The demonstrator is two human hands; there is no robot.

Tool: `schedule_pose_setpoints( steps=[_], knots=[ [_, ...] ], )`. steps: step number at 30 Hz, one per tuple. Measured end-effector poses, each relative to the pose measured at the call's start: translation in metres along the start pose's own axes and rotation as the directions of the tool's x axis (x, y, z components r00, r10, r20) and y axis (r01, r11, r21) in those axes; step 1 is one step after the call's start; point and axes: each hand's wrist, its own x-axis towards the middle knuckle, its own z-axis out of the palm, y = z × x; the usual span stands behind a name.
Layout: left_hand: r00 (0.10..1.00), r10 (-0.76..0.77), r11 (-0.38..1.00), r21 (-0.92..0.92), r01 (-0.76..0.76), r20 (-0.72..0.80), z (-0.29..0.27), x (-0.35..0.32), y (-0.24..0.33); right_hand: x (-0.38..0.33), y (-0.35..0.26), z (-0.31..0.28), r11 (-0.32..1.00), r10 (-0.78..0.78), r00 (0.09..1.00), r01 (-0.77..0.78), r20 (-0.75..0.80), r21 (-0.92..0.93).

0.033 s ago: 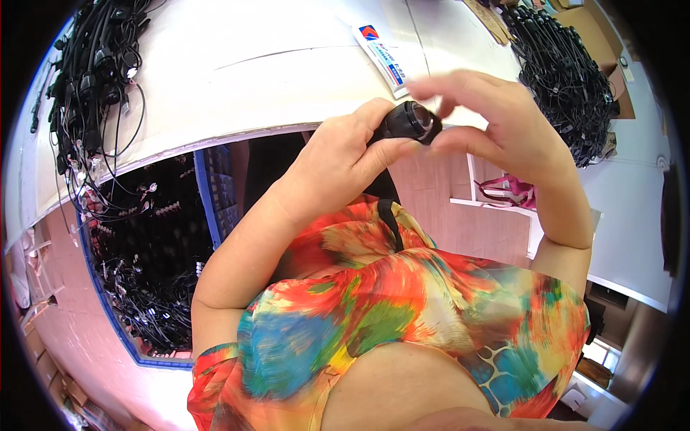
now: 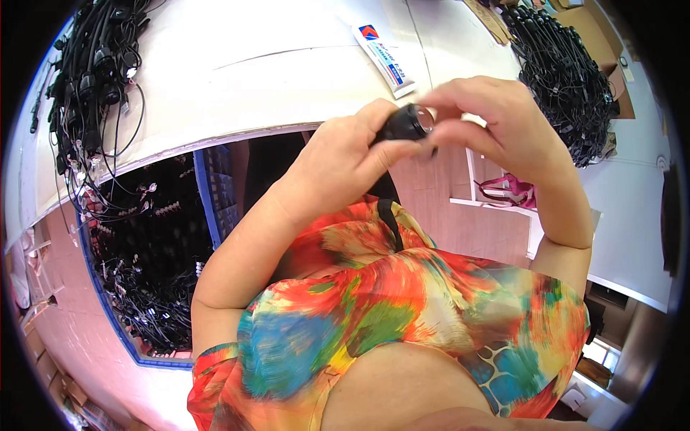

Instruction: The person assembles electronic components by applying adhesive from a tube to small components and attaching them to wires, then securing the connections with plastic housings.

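A small black round part (image 2: 406, 123) with a shiny front face is held up in front of me, over the edge of the white table (image 2: 251, 79). My left hand (image 2: 345, 165) wraps around it from the left. My right hand (image 2: 496, 129) comes in from the right, and its fingertips pinch the part's front end. Most of the part is hidden by my fingers.
A white tube with blue and red print (image 2: 384, 61) lies on the table behind my hands. Bundles of black cables lie at the far left (image 2: 93, 79) and far right (image 2: 568, 79). Below the table a blue crate (image 2: 205, 201) holds more black cables. A pink item (image 2: 514, 190) sits on a white shelf.
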Motion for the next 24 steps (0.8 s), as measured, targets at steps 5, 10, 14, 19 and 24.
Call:
schedule_pose_setpoints(
  steps=[5,10,14,19,24],
  knots=[
    [0.996,-0.082,0.997,0.015,0.081,0.023,-0.002,-0.002,-0.002,-0.001,-0.001,0.004,0.981,0.128,0.969,-0.093,0.21,-0.167],
    [0.99,-0.133,0.938,-0.329,0.111,-0.046,-0.017,-0.006,-0.002,0.004,0.041,0.036,0.922,0.164,0.985,-0.174,0.059,0.346],
    [0.989,-0.141,0.895,-0.433,0.108,-0.046,-0.028,-0.007,-0.014,-0.059,0.088,0.104,0.947,-0.319,0.856,0.307,-0.407,-0.097],
    [0.99,-0.128,0.918,-0.384,0.097,-0.056,-0.026,-0.008,-0.02,-0.104,0.07,0.149,0.951,-0.083,0.864,-0.08,-0.496,-0.299],
    [0.996,-0.092,0.889,-0.45,0.081,-0.003,-0.016,0.011,-0.016,-0.089,0.059,0.165,0.977,-0.03,0.643,-0.144,-0.766,-0.158]
  ],
)
